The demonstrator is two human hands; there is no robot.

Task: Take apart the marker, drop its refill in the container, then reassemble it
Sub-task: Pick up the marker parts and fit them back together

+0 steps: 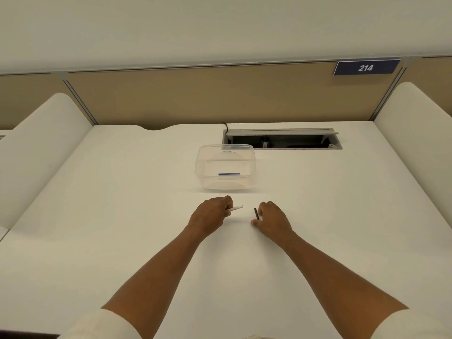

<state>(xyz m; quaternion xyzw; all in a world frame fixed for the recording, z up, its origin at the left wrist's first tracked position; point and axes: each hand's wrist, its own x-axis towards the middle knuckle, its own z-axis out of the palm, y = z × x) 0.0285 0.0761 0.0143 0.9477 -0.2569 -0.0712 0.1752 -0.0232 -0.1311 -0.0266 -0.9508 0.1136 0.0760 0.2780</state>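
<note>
White marker barrel [236,208] half-hidden in left hand [209,216] grip; right hand [272,220] grasps dark cap [256,213]; refill [229,174] in container [225,167].

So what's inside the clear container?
One thin blue-and-white stick, likely the refill, lies flat inside the clear container. Nothing else shows; the walls are see-through, so little is hidden.

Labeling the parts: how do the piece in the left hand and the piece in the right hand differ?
The left-hand piece is white; the right-hand piece is dark. The white one lies nearly level, pointing right toward the other hand; the dark one stands steeply. Both are thin sticks held just above the table, short of the container.
</note>
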